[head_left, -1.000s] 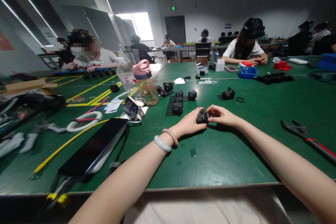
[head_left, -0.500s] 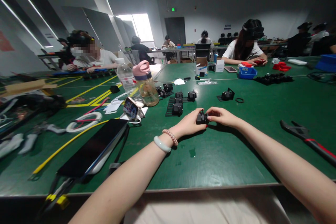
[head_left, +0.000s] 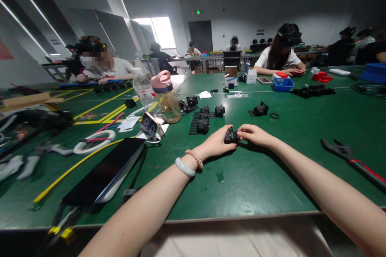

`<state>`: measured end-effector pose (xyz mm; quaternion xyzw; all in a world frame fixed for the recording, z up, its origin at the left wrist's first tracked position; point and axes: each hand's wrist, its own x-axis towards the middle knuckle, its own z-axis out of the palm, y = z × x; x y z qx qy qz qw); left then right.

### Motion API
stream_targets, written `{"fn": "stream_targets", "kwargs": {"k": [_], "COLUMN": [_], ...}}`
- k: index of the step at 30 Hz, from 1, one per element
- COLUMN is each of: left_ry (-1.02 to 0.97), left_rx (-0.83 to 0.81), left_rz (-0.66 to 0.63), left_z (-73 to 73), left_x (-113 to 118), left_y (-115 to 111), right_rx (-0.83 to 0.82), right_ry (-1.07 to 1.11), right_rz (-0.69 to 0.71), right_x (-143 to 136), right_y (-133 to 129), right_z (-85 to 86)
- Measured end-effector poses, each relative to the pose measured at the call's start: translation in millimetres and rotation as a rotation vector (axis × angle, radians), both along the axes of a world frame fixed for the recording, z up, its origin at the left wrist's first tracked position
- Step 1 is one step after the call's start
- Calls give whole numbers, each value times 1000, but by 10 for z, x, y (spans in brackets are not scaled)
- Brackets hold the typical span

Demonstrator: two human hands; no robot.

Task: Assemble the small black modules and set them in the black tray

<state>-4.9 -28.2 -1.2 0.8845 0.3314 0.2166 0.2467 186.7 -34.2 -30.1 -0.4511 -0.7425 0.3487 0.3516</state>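
Between thumb and fingers, my left hand (head_left: pixel 217 141) grips a small black part (head_left: pixel 230 136) low over the green table. My right hand (head_left: pixel 252 134) pinches the right side of the same part with its fingertips. Beyond my hands stand several similar black parts with slotted plates (head_left: pixel 202 123). Farther right, another black part (head_left: pixel 259 109) sits on the table beside a black ring (head_left: pixel 274 115).
Pliers with red and black handles (head_left: pixel 351 158) lie at the right. A pink-lidded bottle (head_left: pixel 165 98), a propped phone (head_left: pixel 148 126), a black tablet-like slab (head_left: pixel 105 172) and a yellow cable (head_left: pixel 75 164) are at the left. Co-workers sit across the table beyond a blue bin (head_left: pixel 283 84).
The fingers of my right hand have shifted slightly and curl closer round the right side of the black part. The view has moved a little.
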Motion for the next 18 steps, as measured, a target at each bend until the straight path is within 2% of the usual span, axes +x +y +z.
{"fn": "stream_targets", "kwargs": {"k": [9,13,18], "left_ry": [1,-26,-38], "left_rx": [-3,-22,-28], "left_rz": [4,-13,-23], "left_z": [-3,18,33], "left_x": [1,5,4], "left_y": [5,-7,-14], "right_rx": [-15,-63,-46], "right_ry": [20,113,193], "right_rz": [20,60,116], "right_x": [18,23,10], "right_y": [20,18,-26], "right_z": [-4,-9,-8]}}
